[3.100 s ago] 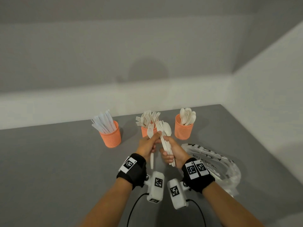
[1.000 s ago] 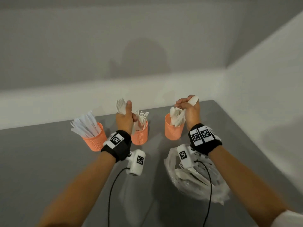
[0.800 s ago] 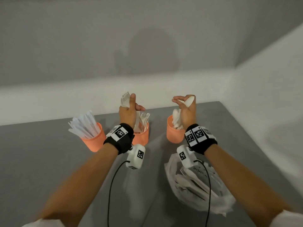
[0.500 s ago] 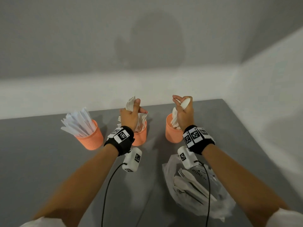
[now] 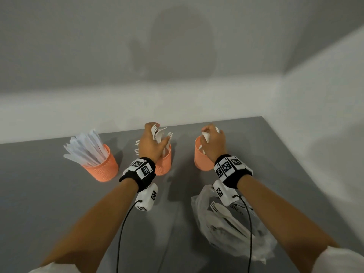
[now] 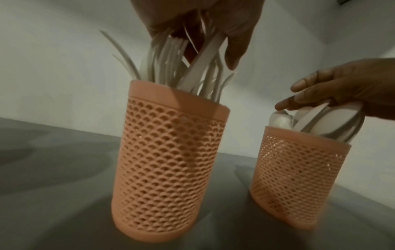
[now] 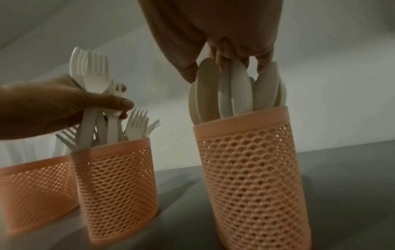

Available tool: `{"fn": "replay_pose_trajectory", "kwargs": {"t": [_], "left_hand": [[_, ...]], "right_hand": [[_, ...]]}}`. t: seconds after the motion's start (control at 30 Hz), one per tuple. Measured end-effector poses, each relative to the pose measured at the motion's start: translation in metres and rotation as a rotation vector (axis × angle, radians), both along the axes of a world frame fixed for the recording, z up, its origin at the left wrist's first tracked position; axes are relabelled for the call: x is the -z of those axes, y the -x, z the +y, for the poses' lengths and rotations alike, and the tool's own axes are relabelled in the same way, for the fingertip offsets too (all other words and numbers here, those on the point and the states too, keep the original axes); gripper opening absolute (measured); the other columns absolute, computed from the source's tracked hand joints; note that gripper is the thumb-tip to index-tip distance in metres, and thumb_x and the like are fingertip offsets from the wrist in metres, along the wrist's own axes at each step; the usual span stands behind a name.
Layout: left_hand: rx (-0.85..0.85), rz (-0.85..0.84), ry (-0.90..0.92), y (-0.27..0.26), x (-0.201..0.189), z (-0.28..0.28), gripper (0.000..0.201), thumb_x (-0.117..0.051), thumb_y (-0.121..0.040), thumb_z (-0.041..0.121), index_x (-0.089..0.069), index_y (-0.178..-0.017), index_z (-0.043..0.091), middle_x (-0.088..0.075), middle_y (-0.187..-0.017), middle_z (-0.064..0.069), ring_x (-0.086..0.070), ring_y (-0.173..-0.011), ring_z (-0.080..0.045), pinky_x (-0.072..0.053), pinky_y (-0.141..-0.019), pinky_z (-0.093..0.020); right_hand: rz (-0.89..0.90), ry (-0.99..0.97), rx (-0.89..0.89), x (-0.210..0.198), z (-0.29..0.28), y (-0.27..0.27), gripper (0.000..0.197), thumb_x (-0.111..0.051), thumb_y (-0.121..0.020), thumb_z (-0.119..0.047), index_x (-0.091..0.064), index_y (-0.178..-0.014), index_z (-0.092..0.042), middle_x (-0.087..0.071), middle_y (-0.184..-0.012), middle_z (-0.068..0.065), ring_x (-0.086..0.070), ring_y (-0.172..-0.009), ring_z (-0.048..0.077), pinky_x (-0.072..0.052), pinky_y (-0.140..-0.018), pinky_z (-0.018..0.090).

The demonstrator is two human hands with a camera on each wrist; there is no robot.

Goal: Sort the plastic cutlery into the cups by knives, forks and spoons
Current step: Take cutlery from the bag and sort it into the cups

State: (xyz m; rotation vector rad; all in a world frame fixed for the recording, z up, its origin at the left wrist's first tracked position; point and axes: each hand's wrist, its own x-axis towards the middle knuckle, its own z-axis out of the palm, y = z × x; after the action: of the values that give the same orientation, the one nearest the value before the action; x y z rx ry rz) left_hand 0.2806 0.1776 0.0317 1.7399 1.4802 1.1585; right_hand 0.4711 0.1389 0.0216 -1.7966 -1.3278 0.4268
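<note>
Three orange mesh cups stand in a row on the grey table. The left cup [image 5: 100, 168] holds knives, the middle cup [image 5: 164, 164] forks, the right cup [image 5: 202, 160] spoons. My left hand [image 5: 157, 138] grips a bundle of white forks [image 7: 91, 71] by their necks, their handles down inside the middle cup [image 6: 169, 169]. My right hand [image 5: 208, 134] sits on top of the right cup [image 7: 252, 169], its fingertips pinching the bowls of the spoons [image 7: 235, 88] standing in it.
A crumpled clear plastic bag [image 5: 226, 233] with more white cutlery inside lies on the table under my right forearm. Walls close the table's far and right sides. Cables hang from both wrist cameras.
Both hands moved from in front of me out to the cups, then sank: the forks went down into the middle cup and the spoon down into the right cup.
</note>
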Motion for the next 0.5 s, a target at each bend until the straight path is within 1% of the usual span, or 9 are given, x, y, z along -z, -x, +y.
{"fn": "replay_pose_trajectory", "kwargs": {"t": [0.03,0.07,0.13,0.17,0.23,0.3,0.37,0.43,0.5], "left_hand": [[-0.001,0.004,-0.005,0.001,-0.001,-0.001,0.052,-0.074,-0.076,0.029,-0.044,-0.116,0.018,-0.060,-0.095,-0.002,-0.061,-0.087,-0.025,-0.051,-0.078,-0.036],[-0.001,0.011,-0.016,0.002,-0.001,-0.002,0.058,-0.074,-0.076,0.028,-0.041,-0.122,0.020,-0.058,-0.096,0.000,-0.061,-0.089,-0.024,-0.051,-0.079,-0.035],[0.001,0.023,-0.047,0.004,-0.004,-0.002,0.064,-0.074,-0.076,0.027,-0.038,-0.128,0.021,-0.054,-0.100,0.002,-0.059,-0.091,-0.023,-0.050,-0.081,-0.034],[0.003,0.033,-0.057,0.005,-0.007,-0.002,0.065,-0.074,-0.076,0.026,-0.037,-0.130,0.021,-0.054,-0.104,0.001,-0.059,-0.093,-0.023,-0.050,-0.081,-0.035],[0.003,0.088,-0.100,0.005,-0.011,-0.003,0.067,-0.073,-0.078,0.025,-0.036,-0.134,0.019,-0.053,-0.115,-0.004,-0.057,-0.095,-0.022,-0.049,-0.078,-0.035],[0.008,0.160,-0.161,0.006,-0.012,-0.004,0.068,-0.072,-0.079,0.026,-0.036,-0.136,0.017,-0.050,-0.121,-0.008,-0.053,-0.092,-0.018,-0.047,-0.072,-0.033],[0.032,0.232,-0.200,0.008,-0.012,-0.003,0.063,-0.069,-0.081,0.024,-0.038,-0.136,0.017,-0.048,-0.124,-0.010,-0.054,-0.090,-0.021,-0.049,-0.068,-0.035],[0.091,0.358,-0.258,0.011,-0.009,-0.001,0.049,-0.061,-0.086,0.026,-0.044,-0.132,0.020,-0.049,-0.124,-0.013,-0.060,-0.086,-0.029,-0.053,-0.065,-0.039],[0.152,0.522,-0.346,0.015,-0.003,0.002,0.034,-0.048,-0.088,0.031,-0.053,-0.119,0.019,-0.057,-0.113,-0.015,-0.063,-0.075,-0.035,-0.054,-0.065,-0.039]], "right_hand": [[-0.061,-0.003,-0.015,-0.001,0.000,0.001,0.018,-0.048,-0.088,-0.010,-0.058,-0.102,-0.014,-0.062,-0.106,0.006,-0.048,-0.107,0.025,-0.031,-0.089,0.019],[-0.135,-0.009,-0.034,0.000,0.000,0.002,0.020,-0.046,-0.089,-0.009,-0.060,-0.103,-0.013,-0.063,-0.108,0.006,-0.049,-0.110,0.026,-0.029,-0.097,0.026],[-0.260,-0.021,-0.057,-0.002,-0.001,0.006,0.025,-0.041,-0.093,-0.008,-0.061,-0.107,-0.009,-0.062,-0.115,0.008,-0.049,-0.118,0.026,-0.018,-0.109,0.033],[-0.324,-0.011,-0.060,-0.002,-0.001,0.009,0.027,-0.038,-0.095,-0.011,-0.060,-0.112,-0.009,-0.059,-0.123,0.009,-0.045,-0.125,0.025,-0.014,-0.112,0.035],[-0.468,0.054,-0.065,-0.002,-0.002,0.014,0.034,-0.034,-0.099,-0.022,-0.055,-0.123,-0.011,-0.045,-0.142,0.011,-0.029,-0.139,0.025,-0.006,-0.115,0.039],[-0.584,0.124,-0.087,0.001,-0.001,0.016,0.040,-0.032,-0.099,-0.033,-0.049,-0.131,-0.014,-0.030,-0.152,0.011,-0.016,-0.145,0.024,0.000,-0.117,0.043],[-0.672,0.156,-0.115,0.003,-0.002,0.018,0.043,-0.031,-0.099,-0.037,-0.047,-0.133,-0.016,-0.024,-0.154,0.013,-0.010,-0.146,0.025,0.003,-0.117,0.045],[-0.728,0.170,-0.126,0.005,-0.002,0.018,0.043,-0.030,-0.099,-0.037,-0.048,-0.133,-0.016,-0.021,-0.155,0.014,-0.009,-0.146,0.025,0.005,-0.117,0.047],[-0.755,0.178,-0.134,0.006,0.000,0.017,0.042,-0.030,-0.100,-0.034,-0.050,-0.131,-0.014,-0.022,-0.155,0.015,-0.009,-0.146,0.027,0.007,-0.116,0.047]]}}
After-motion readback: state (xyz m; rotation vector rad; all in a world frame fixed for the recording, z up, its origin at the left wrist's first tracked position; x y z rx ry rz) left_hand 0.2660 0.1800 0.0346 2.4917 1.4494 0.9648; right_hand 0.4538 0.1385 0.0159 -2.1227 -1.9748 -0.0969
